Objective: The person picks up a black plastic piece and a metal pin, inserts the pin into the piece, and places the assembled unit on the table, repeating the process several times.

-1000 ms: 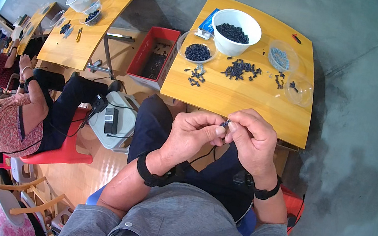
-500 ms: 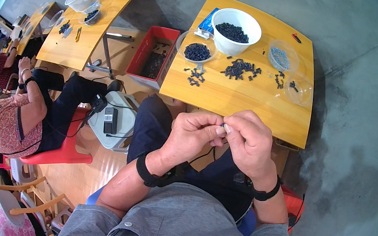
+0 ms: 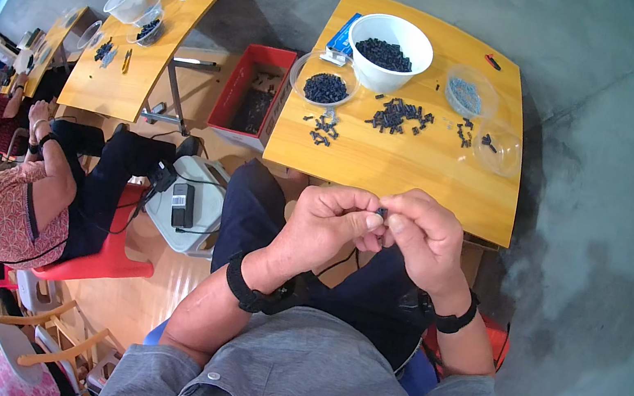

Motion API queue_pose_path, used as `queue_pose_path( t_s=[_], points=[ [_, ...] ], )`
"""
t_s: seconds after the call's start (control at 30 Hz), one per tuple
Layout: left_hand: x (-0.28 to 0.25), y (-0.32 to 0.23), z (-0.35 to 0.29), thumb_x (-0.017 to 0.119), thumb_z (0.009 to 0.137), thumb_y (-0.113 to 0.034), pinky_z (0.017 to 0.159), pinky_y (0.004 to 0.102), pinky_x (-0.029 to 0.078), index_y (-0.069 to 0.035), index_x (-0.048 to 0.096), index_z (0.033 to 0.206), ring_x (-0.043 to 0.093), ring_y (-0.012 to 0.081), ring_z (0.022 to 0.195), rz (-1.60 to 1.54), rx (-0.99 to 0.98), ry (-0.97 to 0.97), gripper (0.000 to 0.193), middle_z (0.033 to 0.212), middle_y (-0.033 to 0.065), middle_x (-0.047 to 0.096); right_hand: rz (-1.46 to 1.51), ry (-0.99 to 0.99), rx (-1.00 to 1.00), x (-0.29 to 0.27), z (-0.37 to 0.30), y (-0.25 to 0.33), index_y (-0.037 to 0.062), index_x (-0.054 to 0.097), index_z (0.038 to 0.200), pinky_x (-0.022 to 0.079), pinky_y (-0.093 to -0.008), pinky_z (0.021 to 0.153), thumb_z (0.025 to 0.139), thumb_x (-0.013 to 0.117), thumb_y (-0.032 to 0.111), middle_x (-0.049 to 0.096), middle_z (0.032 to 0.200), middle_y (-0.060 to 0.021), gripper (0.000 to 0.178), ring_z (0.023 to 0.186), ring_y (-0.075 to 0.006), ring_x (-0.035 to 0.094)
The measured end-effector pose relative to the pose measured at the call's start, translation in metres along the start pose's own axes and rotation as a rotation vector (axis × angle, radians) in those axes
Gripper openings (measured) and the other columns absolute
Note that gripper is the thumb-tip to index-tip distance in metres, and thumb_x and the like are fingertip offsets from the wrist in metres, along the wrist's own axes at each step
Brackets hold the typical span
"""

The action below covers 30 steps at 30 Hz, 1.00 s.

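Over my lap, just off the table's near edge, my left hand [image 3: 332, 221] and my right hand [image 3: 425, 238] meet. Both pinch one small dark plastic piece [image 3: 382, 212] between thumbs and index fingers. Most of it is covered by the fingertips, so its exact kind cannot be made out. Beyond the hands, a loose pile of small black plastic pieces [image 3: 396, 116] lies on the yellow wooden table [image 3: 322, 162]. Smaller groups of pieces [image 3: 323, 126] lie at its left and right.
A white tub [image 3: 353, 56] of black pieces stands at the back, beside a clear bowl [image 3: 295, 77] of dark pieces. Another clear bowl [image 3: 488, 113] contains light-blue pieces. A red box [image 3: 232, 93] is left of the table. Seated people [image 3: 25, 206] work farther left.
My right hand has shifted and turned slightly, its fingers spreading around the small piece. More of the dark piece shows between the fingertips. The view has moved slightly.
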<state>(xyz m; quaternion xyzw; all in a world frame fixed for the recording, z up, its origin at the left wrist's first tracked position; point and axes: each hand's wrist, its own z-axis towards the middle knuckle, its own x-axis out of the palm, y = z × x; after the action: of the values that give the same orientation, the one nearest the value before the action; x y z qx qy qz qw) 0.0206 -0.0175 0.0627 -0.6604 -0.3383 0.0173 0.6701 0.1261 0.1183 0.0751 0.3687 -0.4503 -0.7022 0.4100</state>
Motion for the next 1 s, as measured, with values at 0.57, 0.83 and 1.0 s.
queue_pose_path(
  t_s=[0.57,0.83,1.0],
  points=[
    [-0.003,0.011,0.002,0.064,0.082,0.001,0.101,0.0338,0.034,-0.001,0.067,0.089,0.045,0.0216,0.122,0.030,0.141,0.037,0.009,0.127,0.0123,0.053,0.857,0.393,0.766,-0.007,0.005,-0.019,0.0010,0.054,0.072,0.039,-0.0209,0.031,0.091,0.037,0.061,0.051,0.055,-0.0061,0.065,0.036,-0.0101,0.048],
    [-0.005,0.013,0.003,0.065,0.082,-0.003,0.104,0.0390,0.034,-0.003,0.070,0.096,0.045,0.0238,0.125,-0.029,0.093,0.123,0.014,0.130,0.0118,0.053,0.844,0.438,0.761,-0.004,0.002,-0.022,0.0043,0.052,0.070,0.037,-0.0209,0.029,0.091,0.044,0.057,0.049,0.051,-0.0044,0.057,0.032,-0.0088,0.043],
    [-0.005,0.013,0.003,0.065,0.081,0.000,0.104,0.0380,0.033,-0.003,0.070,0.096,0.043,0.0254,0.126,0.074,0.128,0.113,0.016,0.124,0.0101,0.058,0.892,0.402,0.758,0.001,-0.004,-0.026,0.0025,0.055,0.080,0.037,-0.0212,0.028,0.094,0.042,0.051,0.046,0.051,-0.0016,0.052,0.031,-0.0080,0.040]
  ],
)
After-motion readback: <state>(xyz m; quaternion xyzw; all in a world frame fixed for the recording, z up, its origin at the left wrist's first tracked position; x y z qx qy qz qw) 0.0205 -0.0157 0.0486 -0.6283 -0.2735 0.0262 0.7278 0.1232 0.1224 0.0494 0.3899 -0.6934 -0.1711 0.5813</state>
